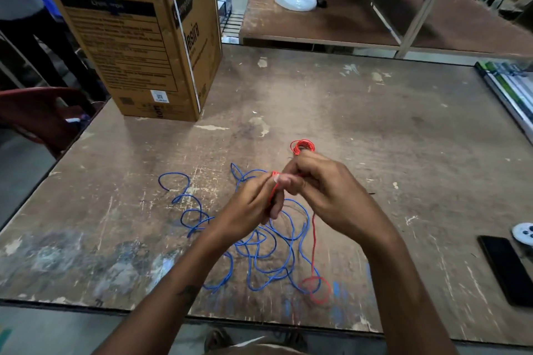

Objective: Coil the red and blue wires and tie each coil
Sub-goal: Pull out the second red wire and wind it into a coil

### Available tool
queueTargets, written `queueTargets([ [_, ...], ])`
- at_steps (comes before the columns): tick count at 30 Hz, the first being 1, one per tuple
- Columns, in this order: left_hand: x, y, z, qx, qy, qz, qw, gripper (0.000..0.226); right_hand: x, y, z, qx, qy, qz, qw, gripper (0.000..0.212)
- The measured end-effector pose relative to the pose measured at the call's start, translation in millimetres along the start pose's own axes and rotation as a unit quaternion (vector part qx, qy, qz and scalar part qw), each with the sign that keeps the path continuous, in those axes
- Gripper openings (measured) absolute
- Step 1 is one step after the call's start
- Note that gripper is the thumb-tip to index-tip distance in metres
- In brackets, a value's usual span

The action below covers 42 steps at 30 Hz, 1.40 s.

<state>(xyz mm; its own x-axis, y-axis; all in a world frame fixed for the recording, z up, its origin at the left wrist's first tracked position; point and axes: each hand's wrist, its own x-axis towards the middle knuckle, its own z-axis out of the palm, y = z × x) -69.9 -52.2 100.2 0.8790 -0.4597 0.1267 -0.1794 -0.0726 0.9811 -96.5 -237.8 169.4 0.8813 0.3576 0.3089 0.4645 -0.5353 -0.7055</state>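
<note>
Head view looks down on a worn brown bench (375, 130) where both hands meet above its near middle. Right hand (326, 196) has its fingers curled in a closed grip round a small red coil (302, 147), whose loops stick out past the fingertips on the far side. Left hand (253, 204) pinches a strand of the red wire (313, 245) between thumb and fingers, just beside the right hand, the two touching at the fingertips. From the hands the loose red wire hangs down to the bench and ends in a single loop close to the near edge. Blue wire (259, 251) lies uncoiled in a loose tangle on the bench beneath and to the left of the hands, its curls spreading toward the left edge and the near edge, and it crosses the red loop at its right end. Cardboard box (138, 37) stands at the far left corner. Black phone (507, 271) lies flat at the right edge, with a small white round object (523, 233) just beyond it.
</note>
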Motion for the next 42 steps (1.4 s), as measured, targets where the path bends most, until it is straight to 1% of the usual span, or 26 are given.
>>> queueTargets([
  [3,-4.6,-1.7,8.7,-0.107,0.004,-0.001,0.994,0.046,15.8,27.2,8.1,0.071,0.100,0.027,0.992,0.008],
  [6,-7.0,-3.1,11.4,-0.167,0.006,-0.006,0.986,0.048,22.7,52.1,22.9,0.181,0.168,0.079,0.966,0.017],
  [8,-7.0,-2.5,10.5,-0.192,0.014,-0.009,0.981,0.043,22.6,61.1,36.9,0.236,0.169,0.104,0.951,0.011],
  [10,-7.2,-1.1,10.0,-0.217,0.024,-0.010,0.976,0.040,17.2,62.9,52.5,0.286,0.151,0.121,0.939,0.007],
  [14,-4.4,9.7,6.3,-0.262,0.047,0.007,0.964,0.037,-3.8,59.6,84.0,0.336,0.129,0.150,0.921,0.021],
  [15,-2.5,12.2,5.5,-0.267,0.052,0.012,0.962,0.040,-9.6,56.9,91.6,0.331,0.123,0.166,0.921,0.028],
  [16,-0.5,14.8,5.1,-0.265,0.058,0.015,0.962,0.045,-15.4,54.6,99.2,0.304,0.121,0.177,0.928,0.036],
  [17,1.9,16.2,4.8,-0.259,0.066,0.016,0.964,0.049,-20.7,51.3,105.8,0.254,0.126,0.177,0.943,0.041],
  [19,7.2,15.5,4.5,-0.239,0.090,0.027,0.967,0.048,-29.0,44.2,117.5,0.149,0.167,0.160,0.961,0.033],
  [21,11.3,15.5,4.1,-0.186,0.126,0.048,0.973,0.045,-34.5,36.1,124.9,0.100,0.200,0.164,0.961,0.027],
  [22,13.1,15.7,4.3,-0.150,0.143,0.060,0.976,0.044,-36.9,31.7,128.0,0.086,0.200,0.157,0.963,0.025],
  [23,14.3,15.9,4.0,-0.113,0.162,0.071,0.978,0.042,-38.6,24.7,129.8,0.081,0.179,0.153,0.969,0.023],
  [25,17.3,12.6,1.7,-0.044,0.194,0.087,0.976,0.035,-43.7,11.9,131.5,0.093,0.088,0.156,0.979,0.018],
  [27,20.9,5.9,-3.7,0.032,0.211,0.089,0.973,0.030,-50.2,2.8,126.7,0.097,0.003,0.137,0.986,0.014],
  [28,22.3,3.5,-7.2,0.072,0.213,0.086,0.971,0.028,-53.3,0.3,122.1,0.105,-0.026,0.129,0.986,0.013],
  [29,23.4,-0.4,-11.4,0.107,0.207,0.083,0.969,0.027,-55.6,-1.8,115.9,0.119,-0.043,0.127,0.984,0.018],
  [30,23.4,-3.8,-15.7,0.136,0.193,0.080,0.968,0.024,-55.9,-3.9,108.2,0.143,-0.047,0.133,0.980,0.022],
  [31,22.6,-7.9,-19.6,0.157,0.174,0.074,0.969,0.024,-54.4,-5.0,99.4,0.181,-0.037,0.144,0.972,0.022],
  [33,18.6,-13.4,-23.9,0.180,0.127,0.054,0.974,0.030,-48.0,-7.9,80.1,0.298,-0.003,0.174,0.938,0.018],
  [34,15.0,-14.1,-24.0,0.176,0.105,0.045,0.978,0.033,-43.9,-9.0,69.2,0.334,0.012,0.182,0.925,0.017],
  [35,10.5,-13.9,-23.3,0.165,0.089,0.041,0.981,0.037,-39.2,-9.2,58.1,0.338,0.023,0.178,0.924,0.018],
  [36,5.4,-12.2,-21.6,0.153,0.083,0.038,0.984,0.042,-34.2,-7.7,48.6,0.306,0.036,0.166,0.937,0.020],
  [38,-5.1,-7.4,-17.1,0.120,0.074,0.030,0.990,0.048,-24.0,-1.8,34.1,0.166,0.080,0.126,0.975,0.022],
  [39,-10.3,-4.5,-14.7,0.099,0.063,0.024,0.993,0.048,-18.5,2.5,29.3,0.100,0.111,0.112,0.982,0.021],
  [40,-15.5,-0.4,-12.3,0.076,0.047,0.017,0.996,0.050,-13.5,7.1,26.7,0.070,0.144,0.108,0.981,0.019],
  [42,-24.1,8.6,-7.8,0.026,0.017,0.012,0.999,0.052,-4.9,18.1,28.4,0.096,0.185,0.111,0.972,0.015],
])
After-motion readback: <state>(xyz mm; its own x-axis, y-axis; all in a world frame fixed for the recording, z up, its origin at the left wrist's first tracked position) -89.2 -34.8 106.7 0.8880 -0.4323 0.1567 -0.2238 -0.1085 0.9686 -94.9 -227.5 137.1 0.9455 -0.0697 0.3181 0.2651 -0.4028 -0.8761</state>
